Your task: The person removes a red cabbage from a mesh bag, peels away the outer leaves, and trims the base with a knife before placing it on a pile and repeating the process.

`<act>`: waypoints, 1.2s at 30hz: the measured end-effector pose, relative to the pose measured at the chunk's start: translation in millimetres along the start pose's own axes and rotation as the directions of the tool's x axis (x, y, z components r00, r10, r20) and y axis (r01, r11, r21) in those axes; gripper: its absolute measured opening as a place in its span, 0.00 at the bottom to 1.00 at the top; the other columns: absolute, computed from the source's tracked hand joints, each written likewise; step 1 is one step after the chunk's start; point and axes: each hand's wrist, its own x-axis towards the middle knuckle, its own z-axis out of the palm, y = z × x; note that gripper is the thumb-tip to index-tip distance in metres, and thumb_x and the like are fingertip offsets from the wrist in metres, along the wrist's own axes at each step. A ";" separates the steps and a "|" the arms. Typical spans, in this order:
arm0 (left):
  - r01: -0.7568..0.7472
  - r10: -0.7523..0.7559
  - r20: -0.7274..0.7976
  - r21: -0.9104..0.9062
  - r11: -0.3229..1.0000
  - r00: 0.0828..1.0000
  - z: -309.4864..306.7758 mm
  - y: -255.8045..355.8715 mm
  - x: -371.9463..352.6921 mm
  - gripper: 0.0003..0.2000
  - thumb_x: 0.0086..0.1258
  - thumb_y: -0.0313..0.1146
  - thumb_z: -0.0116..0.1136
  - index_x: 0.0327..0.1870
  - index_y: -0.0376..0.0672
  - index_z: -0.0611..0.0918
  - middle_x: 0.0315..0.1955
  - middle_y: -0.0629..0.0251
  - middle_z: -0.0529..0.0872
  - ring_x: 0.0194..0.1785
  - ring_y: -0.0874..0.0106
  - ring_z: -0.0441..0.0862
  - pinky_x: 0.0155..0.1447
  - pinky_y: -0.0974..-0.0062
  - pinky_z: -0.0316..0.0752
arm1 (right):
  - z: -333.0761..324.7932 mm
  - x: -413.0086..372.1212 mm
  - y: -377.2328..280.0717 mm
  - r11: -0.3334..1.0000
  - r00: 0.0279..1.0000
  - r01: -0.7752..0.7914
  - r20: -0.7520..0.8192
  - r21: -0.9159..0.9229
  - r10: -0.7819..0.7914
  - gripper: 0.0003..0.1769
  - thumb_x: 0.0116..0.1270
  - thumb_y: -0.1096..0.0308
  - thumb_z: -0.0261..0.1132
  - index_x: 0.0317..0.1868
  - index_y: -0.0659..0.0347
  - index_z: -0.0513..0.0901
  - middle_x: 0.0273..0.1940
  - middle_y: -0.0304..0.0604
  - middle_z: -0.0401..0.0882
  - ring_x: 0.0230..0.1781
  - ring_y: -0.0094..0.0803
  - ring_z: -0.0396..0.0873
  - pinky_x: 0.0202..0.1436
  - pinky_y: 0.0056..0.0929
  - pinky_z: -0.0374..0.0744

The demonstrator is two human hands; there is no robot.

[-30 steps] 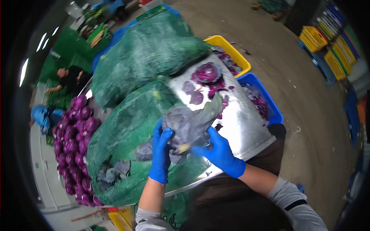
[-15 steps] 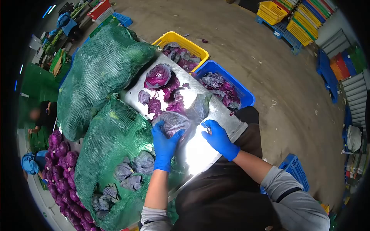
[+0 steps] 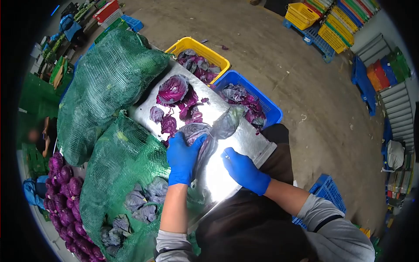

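Observation:
My left hand (image 3: 183,157), in a blue glove, grips a red cabbage (image 3: 193,131) on the shiny metal tabletop (image 3: 220,177). To the right of the head, a pale outer leaf (image 3: 228,123) hangs away from it. My right hand (image 3: 245,169), also gloved in blue, is closed around a small knife (image 3: 226,155); its blade is barely visible. That hand is apart from the cabbage, nearer the table's right edge. Purple leaf pieces (image 3: 173,89) lie on the metal beyond the cabbage.
Left of the table lean two green mesh sacks (image 3: 111,74), with loose leaves (image 3: 146,201) on the nearer one. A yellow crate (image 3: 209,51) and a blue crate (image 3: 273,107) of leaves stand past the table. Piled red cabbages (image 3: 65,196) are at far left, near a person (image 3: 48,135).
My right hand has pulled slightly left and down, away from the leaf. The leaf has swung out to the right of the cabbage. My left hand keeps its hold.

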 end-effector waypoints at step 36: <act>0.071 -0.066 0.032 -0.646 0.760 0.997 53.4 -59.9 -29.5 0.40 0.53 0.37 0.73 0.62 0.28 0.62 0.55 0.49 0.71 0.58 0.64 0.71 0.64 0.69 0.65 | -10.1 34.4 105.6 0.853 0.915 -0.401 0.103 0.335 0.390 0.11 0.67 0.71 0.58 0.49 0.63 0.78 0.37 0.43 0.82 0.37 0.34 0.80 0.40 0.29 0.77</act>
